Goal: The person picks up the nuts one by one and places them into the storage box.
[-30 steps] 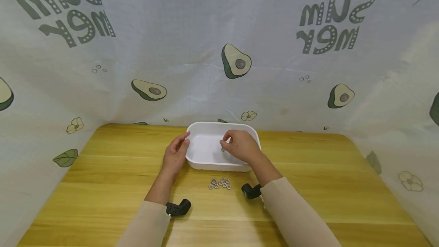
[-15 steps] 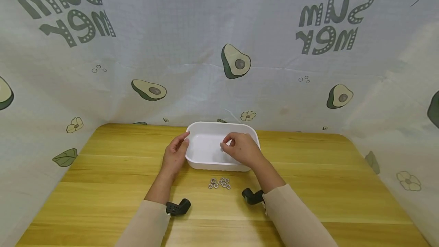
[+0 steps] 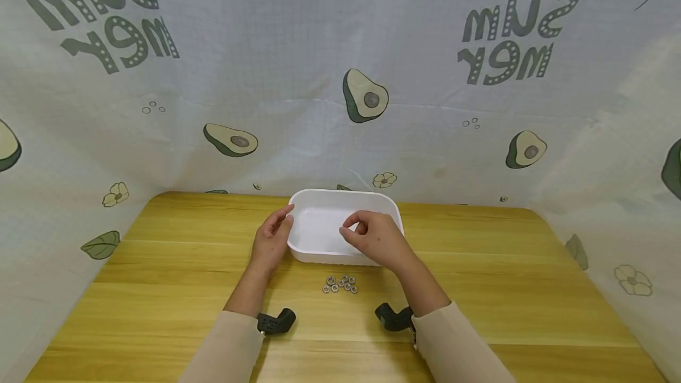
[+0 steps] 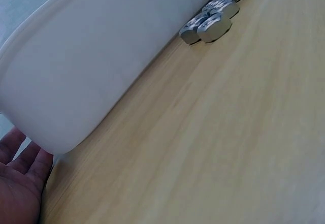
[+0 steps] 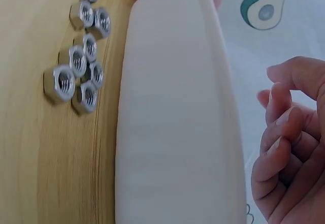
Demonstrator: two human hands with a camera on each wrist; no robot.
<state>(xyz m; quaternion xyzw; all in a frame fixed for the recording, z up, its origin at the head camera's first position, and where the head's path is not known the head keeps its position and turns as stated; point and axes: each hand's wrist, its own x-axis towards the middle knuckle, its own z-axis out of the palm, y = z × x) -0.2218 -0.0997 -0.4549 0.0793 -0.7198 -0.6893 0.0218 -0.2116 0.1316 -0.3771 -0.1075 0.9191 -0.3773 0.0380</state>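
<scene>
In the head view a white plastic tray stands on the table. My left hand rests against its left end, fingers fairly straight beside the wall; the left wrist view shows that hand at the tray's corner. My right hand hovers over the tray's right half. In the right wrist view the fingers of this hand are loosely curled, thumb and index tips slightly apart, with nothing visible between them. Several steel hex nuts lie in front of the tray. Part of the tray floor is hidden behind my right hand.
The wooden table reaches well out to both sides. A pale printed cloth hangs behind it and at the sides. A black wrist camera sits at the left wrist, with another camera at the right.
My right hand has moved slightly down toward the tray's front. The small nut seen at its fingertips earlier is no longer visible. The left hand, tray and nuts on the table look the same.
</scene>
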